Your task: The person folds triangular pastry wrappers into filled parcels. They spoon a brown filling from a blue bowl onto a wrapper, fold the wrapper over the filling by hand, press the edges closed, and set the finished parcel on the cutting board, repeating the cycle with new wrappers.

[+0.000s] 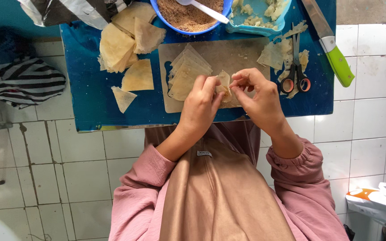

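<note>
Both hands meet over the near edge of the beige cutting board (228, 53). The left hand (200, 105) and the right hand (258, 96) each have fingertips pinched shut on one small folded pastry wrapper (224, 85), held between them just above the board. On the board, left of the hands, lies a stack of cut wrappers (186, 73). Right of the board lie scissors (295, 67) and a green-handled knife (333, 49). Beyond it stands a blue bowl (188, 18) of brown crumbs.

Both forearms raised toward frame centre, pink sleeves pushed back. Left hand (200, 100) and right hand (256, 91) nearly meeting, fingertips curled in a pinching grip.
</note>
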A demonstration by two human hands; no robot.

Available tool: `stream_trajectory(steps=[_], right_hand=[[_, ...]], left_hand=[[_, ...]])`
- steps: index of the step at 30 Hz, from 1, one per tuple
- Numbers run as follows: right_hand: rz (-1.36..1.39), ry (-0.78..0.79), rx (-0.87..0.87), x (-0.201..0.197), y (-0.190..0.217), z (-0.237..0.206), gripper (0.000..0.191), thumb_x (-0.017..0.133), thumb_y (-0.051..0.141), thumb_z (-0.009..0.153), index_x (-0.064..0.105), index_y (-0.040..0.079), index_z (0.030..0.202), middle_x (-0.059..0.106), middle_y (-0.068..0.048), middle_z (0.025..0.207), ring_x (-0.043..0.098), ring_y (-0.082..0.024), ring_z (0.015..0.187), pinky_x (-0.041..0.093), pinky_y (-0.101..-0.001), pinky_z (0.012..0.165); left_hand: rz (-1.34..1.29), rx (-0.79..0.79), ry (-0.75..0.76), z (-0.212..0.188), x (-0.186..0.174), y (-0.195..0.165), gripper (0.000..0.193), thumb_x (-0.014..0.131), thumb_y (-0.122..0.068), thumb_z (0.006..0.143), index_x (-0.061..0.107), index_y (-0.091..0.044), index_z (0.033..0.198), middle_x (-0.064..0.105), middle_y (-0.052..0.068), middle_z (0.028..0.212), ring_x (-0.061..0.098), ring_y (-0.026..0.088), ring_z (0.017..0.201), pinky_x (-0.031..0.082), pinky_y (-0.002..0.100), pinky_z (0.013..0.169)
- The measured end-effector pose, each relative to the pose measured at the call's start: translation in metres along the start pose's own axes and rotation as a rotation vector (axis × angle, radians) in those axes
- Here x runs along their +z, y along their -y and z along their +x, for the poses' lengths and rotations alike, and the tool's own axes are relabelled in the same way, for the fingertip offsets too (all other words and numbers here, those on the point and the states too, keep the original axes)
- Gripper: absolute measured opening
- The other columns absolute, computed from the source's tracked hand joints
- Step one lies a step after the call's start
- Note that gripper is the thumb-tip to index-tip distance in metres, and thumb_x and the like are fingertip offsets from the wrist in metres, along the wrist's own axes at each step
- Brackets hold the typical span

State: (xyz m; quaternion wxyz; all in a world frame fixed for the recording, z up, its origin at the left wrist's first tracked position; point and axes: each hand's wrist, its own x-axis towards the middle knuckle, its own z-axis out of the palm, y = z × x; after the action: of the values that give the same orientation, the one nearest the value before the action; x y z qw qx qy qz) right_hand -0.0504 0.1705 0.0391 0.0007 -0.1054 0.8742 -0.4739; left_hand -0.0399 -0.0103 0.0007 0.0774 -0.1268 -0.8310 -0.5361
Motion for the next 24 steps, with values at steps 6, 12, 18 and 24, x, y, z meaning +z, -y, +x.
stream_trajectory(steps=[6,12,18,24], right_hand=[[-0.324,0.004,-0.217,0.008,-0.005,0.005,0.014,0.077,0.005,0.088,0.069,0.005,0.099,0.064,-0.010,0.099,0.062,-0.030,0.098,0.047,-0.0393,0.084],[-0.641,0.039,-0.352,-0.001,0.004,-0.012,0.024,0.075,0.005,0.086,0.074,0.009,0.110,0.065,-0.006,0.109,0.060,-0.026,0.106,0.042,-0.0404,0.091],[-0.837,0.094,-0.565,-0.013,0.001,-0.021,0.032,0.079,0.010,0.087,0.075,0.006,0.119,0.068,-0.002,0.113,0.061,-0.021,0.105,0.043,-0.0372,0.092],[-0.415,0.011,-0.342,-0.001,-0.021,0.002,0.010,0.079,0.011,0.092,0.072,0.006,0.096,0.064,-0.007,0.100,0.059,-0.029,0.099,0.044,-0.0394,0.087]], left_hand=[[0.056,0.145,-0.027,0.001,-0.003,-0.002,0.031,0.072,0.002,0.089,0.062,-0.003,0.119,0.055,0.015,0.119,0.067,0.033,0.092,0.056,0.038,0.077],[0.194,0.211,0.036,-0.001,-0.003,0.001,0.017,0.069,0.002,0.093,0.064,-0.001,0.109,0.058,0.013,0.115,0.067,0.030,0.098,0.057,0.036,0.085],[0.321,0.326,0.108,-0.010,-0.012,-0.003,0.025,0.072,-0.006,0.091,0.065,0.003,0.114,0.059,0.014,0.114,0.064,0.030,0.099,0.056,0.035,0.086],[0.377,0.350,0.133,-0.004,-0.011,0.005,0.024,0.068,-0.005,0.092,0.066,0.000,0.116,0.060,0.012,0.114,0.065,0.028,0.102,0.056,0.036,0.087]])
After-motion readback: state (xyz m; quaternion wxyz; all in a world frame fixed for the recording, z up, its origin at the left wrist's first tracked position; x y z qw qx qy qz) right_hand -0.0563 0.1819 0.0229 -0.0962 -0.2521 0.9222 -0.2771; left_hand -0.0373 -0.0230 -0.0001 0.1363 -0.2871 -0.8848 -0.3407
